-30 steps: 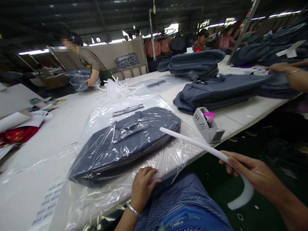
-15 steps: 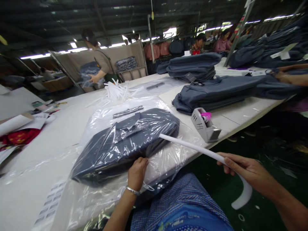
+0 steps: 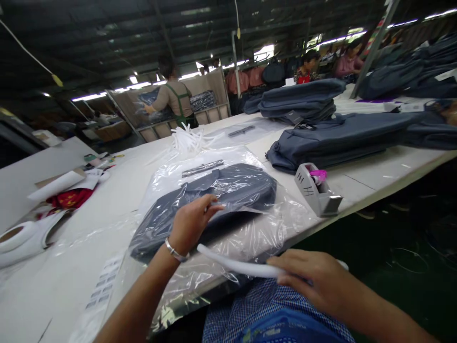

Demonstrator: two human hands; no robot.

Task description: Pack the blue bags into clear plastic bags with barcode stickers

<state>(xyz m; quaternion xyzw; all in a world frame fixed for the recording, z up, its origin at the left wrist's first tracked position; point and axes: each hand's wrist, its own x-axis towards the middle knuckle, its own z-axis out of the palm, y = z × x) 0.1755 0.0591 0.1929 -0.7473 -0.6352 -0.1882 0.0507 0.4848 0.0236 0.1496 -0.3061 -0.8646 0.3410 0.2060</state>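
Observation:
A dark blue-grey fabric bag [image 3: 246, 183] lies on the table inside a clear plastic bag [image 3: 274, 224]. My left hand [image 3: 193, 219], with a bracelet at its wrist, pinches the plastic film and holds it lifted above the fabric bag's near side. Lower right, by the table's front edge, my right hand [image 3: 310, 271] grips a white foam rod [image 3: 239, 264]. The rod's free end points left, below my left forearm and wrist area, in front of the fabric bag. Its other end shows just past my right hand.
A tape dispenser [image 3: 316, 190] with pink tape stands near the table edge. Behind it lie stacked dark bags [image 3: 342, 138]. A heap of white foam strips [image 3: 187, 138] sits farther back. Papers and red cloth [image 3: 71, 197] lie left. Co-workers [image 3: 176, 97] stand or sit beyond.
My left hand has risen from the fabric bag's near edge and lifted the film. My right hand has drawn the foam rod away from the bag, towards me and left.

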